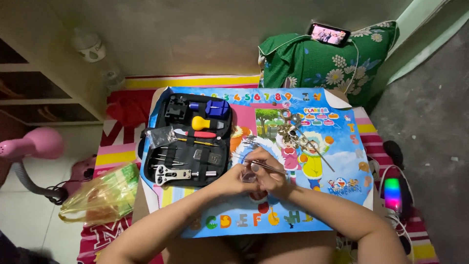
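My left hand (pixel 234 179) and my right hand (pixel 268 173) meet over the middle of a colourful cartoon mat (pixel 342 161). The right hand is closed on thin metal tweezers (pixel 261 165) whose tips point left, towards the left fingers. The left hand pinches a small clear round part (pixel 248 177); what it is exactly is too small to tell. A heap of small metal watch pieces (pixel 292 131) lies just beyond my hands.
An open black tool case (pixel 188 139) with screwdrivers, a yellow-handled tool and a wrench lies left of my hands. A yellow-green plastic bag (pixel 102 193) sits further left. A green floral pillow (pixel 332 61) holds a phone (pixel 328 34) at the back. A pink lamp (pixel 34 146) stands far left.
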